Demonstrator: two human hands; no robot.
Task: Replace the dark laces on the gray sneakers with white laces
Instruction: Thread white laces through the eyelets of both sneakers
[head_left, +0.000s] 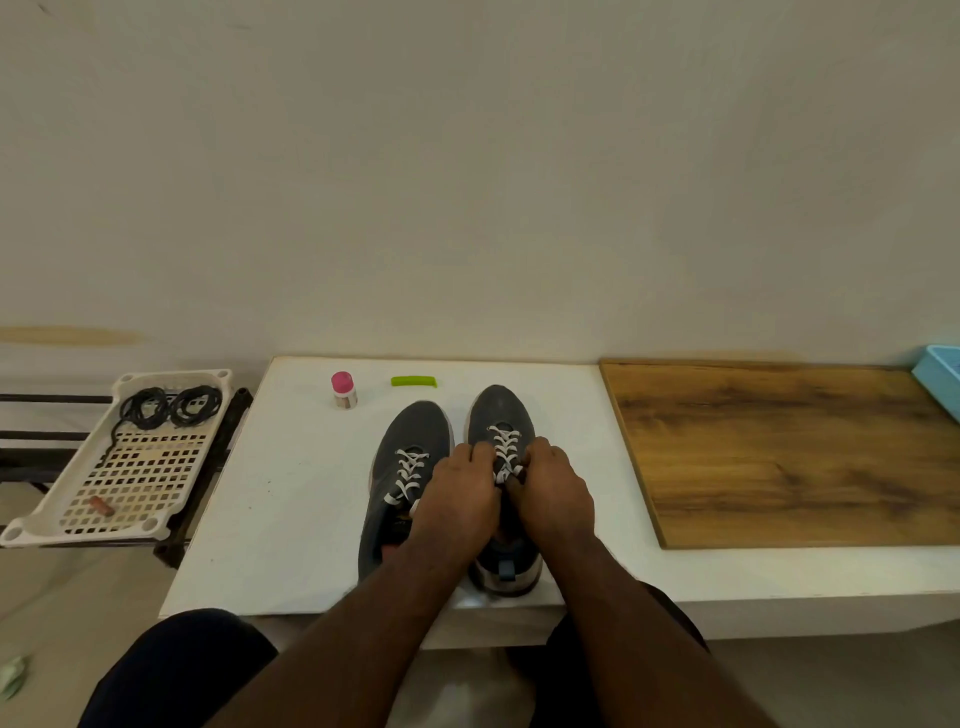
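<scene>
Left hand (457, 493) and right hand (553, 493) curled, side by side.

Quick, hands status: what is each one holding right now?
Left hand: fingers curled at the right sneaker's white lace.
Right hand: pinching the same lace near the top eyelets.

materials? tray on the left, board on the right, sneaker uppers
Tray: looks like moulded plastic, off-white, matte; the sign is the regular grid of cut-outs. Board: wood or wood-look laminate, brown grain, slight sheen; cannot tell which. Sneaker uppers: dark gray, matte, probably knit or mesh fabric; weave too small to confirm.
</scene>
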